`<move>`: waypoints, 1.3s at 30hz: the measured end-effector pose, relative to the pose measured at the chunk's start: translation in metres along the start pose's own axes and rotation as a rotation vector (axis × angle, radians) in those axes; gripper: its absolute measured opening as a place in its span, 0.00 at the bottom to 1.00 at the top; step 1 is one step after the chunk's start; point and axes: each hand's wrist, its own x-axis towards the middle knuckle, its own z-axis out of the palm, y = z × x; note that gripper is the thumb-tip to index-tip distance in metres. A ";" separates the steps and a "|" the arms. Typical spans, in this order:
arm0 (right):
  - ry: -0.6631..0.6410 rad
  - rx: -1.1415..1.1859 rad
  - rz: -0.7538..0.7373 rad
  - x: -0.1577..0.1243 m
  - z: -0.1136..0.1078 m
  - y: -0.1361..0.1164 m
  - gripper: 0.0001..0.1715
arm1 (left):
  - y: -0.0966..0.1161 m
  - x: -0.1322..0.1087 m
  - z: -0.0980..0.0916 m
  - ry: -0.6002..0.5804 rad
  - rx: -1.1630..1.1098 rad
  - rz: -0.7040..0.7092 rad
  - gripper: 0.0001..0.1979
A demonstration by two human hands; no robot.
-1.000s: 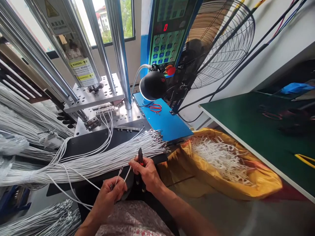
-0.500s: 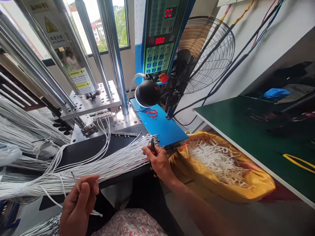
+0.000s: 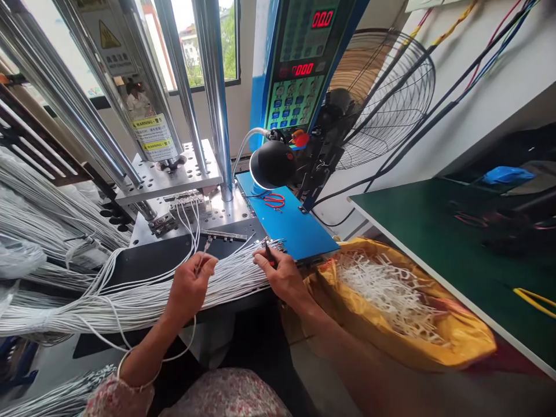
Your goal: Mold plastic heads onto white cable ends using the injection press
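My left hand [image 3: 190, 286] pinches a white cable near its end, and the small pale tip of that cable [image 3: 207, 244] points up toward a narrow metal mould bar [image 3: 230, 236]. Slack from the cable seems to hang below the wrist. In my right hand [image 3: 284, 278] is a pair of pliers [image 3: 270, 252] with a dark nose and a bit of red at the grip; the palm hides most of it. That hand rests at the end of a thick bundle of white cables [image 3: 152, 301], whose dark metallic ends lie beside the fingers.
Behind stands a press with a steel plate [image 3: 174, 179] and several cables in its lower mould. A black lamp [image 3: 273, 165] and red-handled scissors [image 3: 274, 201] are on the blue surface [image 3: 295, 231]. A yellow sack [image 3: 469, 341] of white scraps sits right, near a green table [image 3: 434, 214].
My left hand has moved up and right from the lower left, bringing the cable end over the bundle near the mould bar. My right hand stays by the bundle's end. The view has shifted slightly.
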 end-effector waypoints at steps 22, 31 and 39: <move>-0.065 0.616 0.178 0.009 0.036 -0.012 0.19 | -0.005 0.019 0.021 -0.458 -0.237 -0.228 0.19; -0.029 0.854 0.201 -0.001 0.052 -0.008 0.19 | -0.017 -0.012 0.015 -0.410 -0.358 -0.314 0.23; -0.057 0.636 0.240 0.000 0.043 0.002 0.21 | -0.027 -0.023 0.014 -0.210 -0.420 -0.311 0.21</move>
